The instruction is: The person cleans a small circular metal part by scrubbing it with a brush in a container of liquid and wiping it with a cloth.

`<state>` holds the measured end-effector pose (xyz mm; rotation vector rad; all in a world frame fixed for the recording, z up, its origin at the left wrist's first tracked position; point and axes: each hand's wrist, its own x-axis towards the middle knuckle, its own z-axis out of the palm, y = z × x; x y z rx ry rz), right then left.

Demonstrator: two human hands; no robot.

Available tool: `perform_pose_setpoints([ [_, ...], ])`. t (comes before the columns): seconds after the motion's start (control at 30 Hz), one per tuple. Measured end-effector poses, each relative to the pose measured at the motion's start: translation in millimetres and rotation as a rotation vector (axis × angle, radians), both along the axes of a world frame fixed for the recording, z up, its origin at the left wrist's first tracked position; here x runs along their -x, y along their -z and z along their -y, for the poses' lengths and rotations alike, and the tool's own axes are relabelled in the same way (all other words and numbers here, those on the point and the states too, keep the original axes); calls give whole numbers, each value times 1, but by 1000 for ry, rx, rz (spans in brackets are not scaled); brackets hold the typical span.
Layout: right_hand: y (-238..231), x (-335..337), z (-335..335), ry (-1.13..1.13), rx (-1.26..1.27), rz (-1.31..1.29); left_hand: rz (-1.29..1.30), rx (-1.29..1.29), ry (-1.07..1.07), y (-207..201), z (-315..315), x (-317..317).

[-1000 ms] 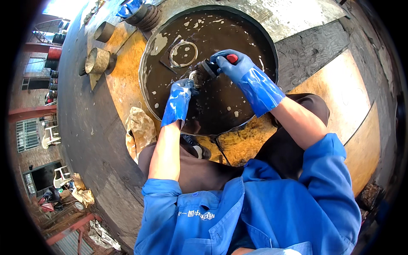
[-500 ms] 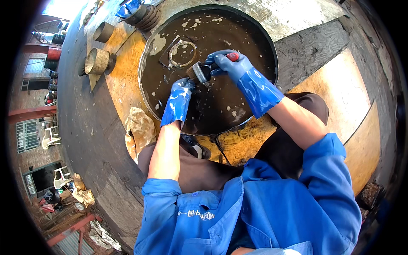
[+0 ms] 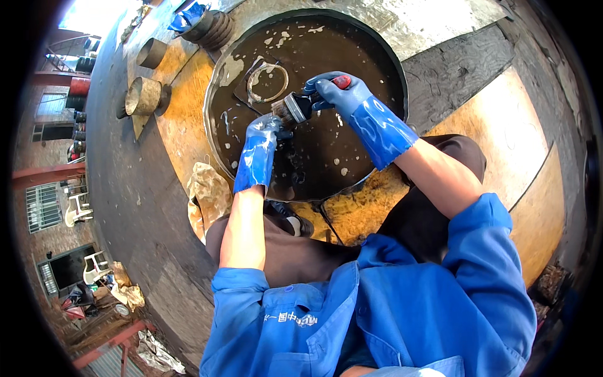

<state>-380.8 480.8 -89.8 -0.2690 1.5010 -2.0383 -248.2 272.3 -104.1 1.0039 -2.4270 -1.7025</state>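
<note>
Both of my hands wear blue rubber gloves above a wide round pan (image 3: pixel 211 135) of dark, murky liquid with pale flecks floating on it. My right hand (image 3: pixel 343 94) is closed round the red-tipped handle of a flat paintbrush (image 3: pixel 298 108), whose bristles point left. Close to the bristle ends, my left hand (image 3: pixel 265 129) is closed with its fingers curled. What it grips, if anything, is hidden by the fingers and dark liquid. Beyond the left hand, a thin metal ring (image 3: pixel 251 81) lies in the pan.
Left of the pan stand an open metal cylinder (image 3: pixel 143 96), a smaller ring-shaped piece (image 3: pixel 152 53) and a stack of round rings (image 3: pixel 217 30) with blue material on it. A crumpled tan cloth (image 3: pixel 208 191) lies by my left knee. Yellowish boards (image 3: pixel 364 210) cover the ground around the pan.
My left hand has shifted slightly left in the head view. The brush has turned a little, and more of its bristles show. My right hand stays nearly in place.
</note>
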Motion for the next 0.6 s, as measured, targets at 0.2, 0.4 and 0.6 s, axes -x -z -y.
perform_pose_setpoints([
  [0.2, 7, 16, -4, 63, -133, -140, -195, -266, -71, 7, 0, -1],
  [0.4, -6, 11, -7, 164, -31, -178, -202, -248, -29, 10, 8, -5],
  [0.6, 0, 13, 3, 109, -38, 14, -228, -171, 15, 32, 18, -3],
])
